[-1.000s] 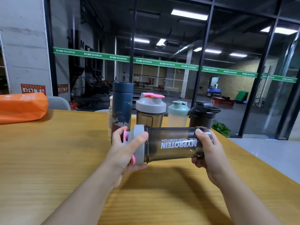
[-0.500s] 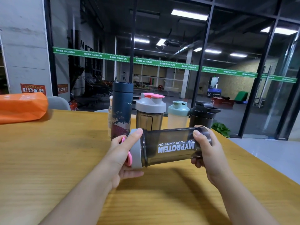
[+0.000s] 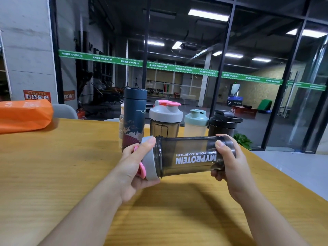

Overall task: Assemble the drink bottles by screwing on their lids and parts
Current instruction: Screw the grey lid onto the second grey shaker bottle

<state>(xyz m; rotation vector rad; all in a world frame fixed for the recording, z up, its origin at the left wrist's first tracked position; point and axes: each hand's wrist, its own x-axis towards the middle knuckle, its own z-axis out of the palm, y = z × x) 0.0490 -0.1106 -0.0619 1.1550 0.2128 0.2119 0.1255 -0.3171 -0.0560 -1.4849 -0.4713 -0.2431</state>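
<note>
**Shaker held sideways over the table, both hands on it**

Smoky shaker bottle is horizontal, held in the air above the middle of the wooden table, well back from the near edge. White MYPROTEIN print on its wall reads upside down from the head view. Grey lid sits on the bottle's left end, pink flip cap facing left into the palm. Can't tell how far the lid is threaded on.

Left hand wraps the lid: thumb over the top of the grey rim, fingers curled under and behind it. Right hand grips the base end of the bottle, thumb on top of the wall, fingers curled around the far side and underneath. Both forearms come in from the near edge.

Behind the held bottle, along the far edge of the table, a row of upright bottles:
- tall navy flask, cap on, leftmost of the clear ones
- pale bottle just behind the flask, mostly hidden
- second smoky shaker with a grey lid and pink flip cap
- cream shaker with a mint lid
- black shaker, black lid on, rightmost

Orange bag lies at the far left corner of the table. Grey chair back shows just beyond the far edge, beside the bag. Green plant sits past the table's right far corner, on the floor side. Glass wall with a green MAXIMUM strip runs behind everything.
</note>
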